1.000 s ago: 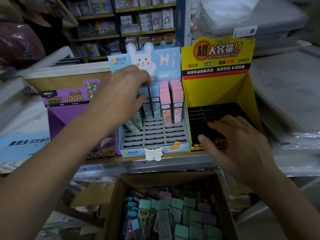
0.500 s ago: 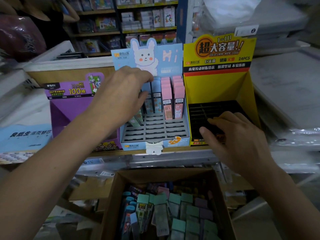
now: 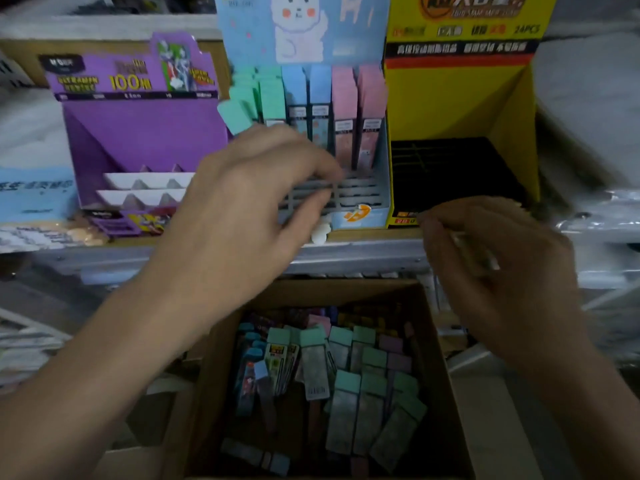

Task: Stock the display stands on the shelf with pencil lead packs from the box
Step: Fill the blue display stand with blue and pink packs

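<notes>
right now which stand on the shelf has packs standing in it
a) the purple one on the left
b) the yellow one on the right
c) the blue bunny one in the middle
c: the blue bunny stand has green, blue and pink packs standing upright in its back rows, while the purple stand and the yellow stand show no packs in view.

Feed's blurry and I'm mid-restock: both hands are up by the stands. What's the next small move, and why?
Probably lower the left hand into the cardboard box for a green-capped lead pack: that hand looks empty, and the front slots of the blue stand are unfilled.
</notes>
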### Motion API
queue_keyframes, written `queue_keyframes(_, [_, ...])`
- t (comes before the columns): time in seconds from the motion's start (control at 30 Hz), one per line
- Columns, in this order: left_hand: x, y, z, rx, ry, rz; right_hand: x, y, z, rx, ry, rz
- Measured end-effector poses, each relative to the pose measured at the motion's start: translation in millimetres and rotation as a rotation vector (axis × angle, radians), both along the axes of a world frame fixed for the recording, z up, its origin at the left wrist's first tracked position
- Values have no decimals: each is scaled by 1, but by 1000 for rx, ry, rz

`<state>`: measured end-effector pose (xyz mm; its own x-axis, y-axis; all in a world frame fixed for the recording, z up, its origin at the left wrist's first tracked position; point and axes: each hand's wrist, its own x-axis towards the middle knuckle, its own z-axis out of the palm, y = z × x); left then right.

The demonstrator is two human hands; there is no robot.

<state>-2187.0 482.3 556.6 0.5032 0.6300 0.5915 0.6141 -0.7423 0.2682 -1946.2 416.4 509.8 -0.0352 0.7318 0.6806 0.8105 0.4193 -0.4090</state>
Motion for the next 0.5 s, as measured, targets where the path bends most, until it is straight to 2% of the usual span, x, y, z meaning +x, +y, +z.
queue_keyframes(0.1, [-5,-14,-28,-153,-46,-54,-12,-14,-26,-120,31,81])
queue_keyframes(0.23, [-14,-31,-72,-449,-129,-35,-24,-25,-72,-374,36,148])
queue_keyframes(0.5, [-40,-65,-176,-881,-48,69,-37,-52,-160,-928,139,217])
